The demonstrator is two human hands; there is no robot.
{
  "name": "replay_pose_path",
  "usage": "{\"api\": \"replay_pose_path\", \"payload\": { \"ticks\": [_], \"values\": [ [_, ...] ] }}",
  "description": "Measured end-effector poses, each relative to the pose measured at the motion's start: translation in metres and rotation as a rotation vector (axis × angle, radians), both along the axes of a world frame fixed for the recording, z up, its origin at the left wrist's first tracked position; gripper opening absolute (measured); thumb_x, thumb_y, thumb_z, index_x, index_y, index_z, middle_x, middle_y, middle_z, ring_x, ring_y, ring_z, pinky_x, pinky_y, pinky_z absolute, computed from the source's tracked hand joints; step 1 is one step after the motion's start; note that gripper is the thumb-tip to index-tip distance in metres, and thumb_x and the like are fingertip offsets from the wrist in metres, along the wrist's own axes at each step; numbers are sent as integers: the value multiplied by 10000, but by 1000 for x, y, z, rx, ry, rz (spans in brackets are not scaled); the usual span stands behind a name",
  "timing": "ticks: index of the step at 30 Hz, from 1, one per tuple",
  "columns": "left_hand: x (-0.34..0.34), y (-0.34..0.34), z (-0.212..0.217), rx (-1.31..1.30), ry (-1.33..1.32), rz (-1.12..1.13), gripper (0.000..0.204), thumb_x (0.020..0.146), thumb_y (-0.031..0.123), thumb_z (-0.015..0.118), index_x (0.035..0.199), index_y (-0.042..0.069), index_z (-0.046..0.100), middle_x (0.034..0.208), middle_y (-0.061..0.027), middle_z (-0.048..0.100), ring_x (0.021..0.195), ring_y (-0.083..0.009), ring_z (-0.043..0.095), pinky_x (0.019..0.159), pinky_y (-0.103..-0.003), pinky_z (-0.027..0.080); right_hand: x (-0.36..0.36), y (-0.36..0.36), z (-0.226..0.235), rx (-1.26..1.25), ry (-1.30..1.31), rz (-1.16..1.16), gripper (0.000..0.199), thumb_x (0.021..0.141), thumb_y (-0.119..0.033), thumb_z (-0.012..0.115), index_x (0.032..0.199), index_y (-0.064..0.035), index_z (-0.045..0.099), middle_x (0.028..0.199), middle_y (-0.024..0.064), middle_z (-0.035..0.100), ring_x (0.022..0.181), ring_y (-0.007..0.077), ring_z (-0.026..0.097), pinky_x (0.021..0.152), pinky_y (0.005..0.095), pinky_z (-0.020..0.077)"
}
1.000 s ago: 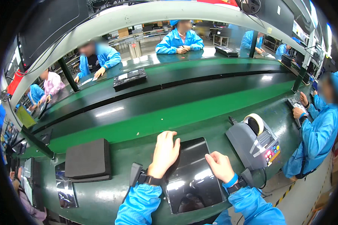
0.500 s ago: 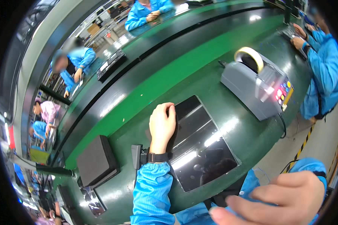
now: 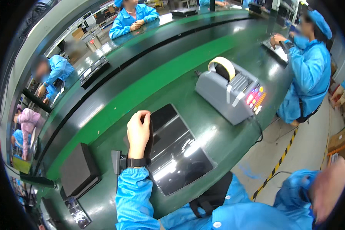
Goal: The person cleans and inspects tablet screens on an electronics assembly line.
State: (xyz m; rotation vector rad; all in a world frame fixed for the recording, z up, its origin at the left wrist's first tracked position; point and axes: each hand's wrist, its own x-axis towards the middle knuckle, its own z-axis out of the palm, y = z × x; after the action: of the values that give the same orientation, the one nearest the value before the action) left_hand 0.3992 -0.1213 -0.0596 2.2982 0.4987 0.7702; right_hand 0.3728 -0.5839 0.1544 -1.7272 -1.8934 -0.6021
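Note:
A glossy black rectangular panel lies flat on the green table, with bright light streaks reflected in it. My left hand rests at the panel's left edge, fingers curled and thumb on top. Whatever is under those fingers is hidden. A black strap with a small dark device circles that wrist. Out at the far lower right, away from the table, my right hand is smeared by motion. Beyond the panel stands a grey tape dispenser with a pale yellow tape roll and lit buttons.
A black box-like block lies left of my forearm, near a shiny dark packet. A cable hangs off the table's right edge. Co-workers in blue sit at the right and across the bench. Black-and-yellow tape marks the floor.
The view has shifted, so the table's things appear further left. My right hand has swung away from the table's front edge toward the far right. My left hand stays at the panel's edge.

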Motion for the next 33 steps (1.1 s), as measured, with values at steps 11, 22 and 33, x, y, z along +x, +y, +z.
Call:
{"api": "replay_pose_path", "payload": {
  "ticks": [11, 22, 33],
  "values": [
    [1, -15, 10, 232, -72, -54, 92, 897, 82, 537, 899, -2, 575, 832, -188, 602, 814, -374, 589, 712, -421, 466, 111, 71, -204, 861, 1547, -644, 289, 984, -301, 479, 962, -23, 554, 816, 57, 593, 521, 76, 503, 441, 196, 373],
    [-7, -25, 11, 236, -138, -155, 51, 891, 49, 542, 939, 33, 549, 861, -127, 596, 863, -332, 565, 783, -415, 448, 113, 79, -201, 863, 1319, -840, 196, 977, -213, 510, 974, -23, 559, 708, 0, 545, 530, 53, 494, 450, 179, 374],
    [-5, -27, 33, 545, -234, -189, 303, 742, -21, 636, 1035, 55, 617, 1165, -146, 560, 1152, -339, 506, 979, -459, 399, 67, 145, -164, 718, 1048, -478, 38, 932, -27, 511, 953, -20, 480, 1006, 91, 528, 798, 118, 552, 664, 233, 473]
  ]
}}
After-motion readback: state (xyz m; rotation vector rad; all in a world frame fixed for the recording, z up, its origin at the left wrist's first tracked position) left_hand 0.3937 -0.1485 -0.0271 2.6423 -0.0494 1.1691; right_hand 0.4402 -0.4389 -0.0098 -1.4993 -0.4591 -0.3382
